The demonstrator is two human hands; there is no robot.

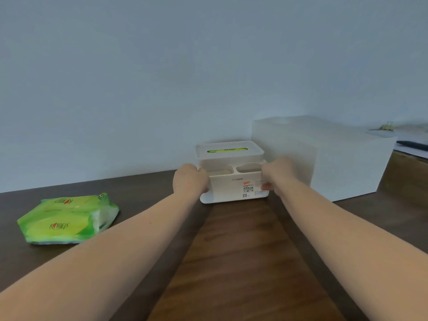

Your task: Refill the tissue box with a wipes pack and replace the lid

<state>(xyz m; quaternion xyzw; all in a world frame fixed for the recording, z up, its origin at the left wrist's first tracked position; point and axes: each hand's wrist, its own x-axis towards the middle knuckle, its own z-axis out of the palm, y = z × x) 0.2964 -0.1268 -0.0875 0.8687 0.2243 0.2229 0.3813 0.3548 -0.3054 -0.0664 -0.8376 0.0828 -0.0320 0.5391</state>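
Observation:
A white tissue box [234, 188] with two front compartments stands on the dark wooden table near the wall. Its white lid [229, 152] sits on top, and green packaging shows through the lid's slot. My left hand [190, 179] grips the box's left end. The right end is held by my right hand [276, 176], with the thumb on the front label. A green wipes pack [67, 220] lies flat on the table to the left, apart from both hands.
A large translucent white container [324, 156] stands just right of the tissue box. Behind it, at the far right, are papers, a black pen [412, 145] and a yellow clip [386, 126]. The wall runs close behind the box.

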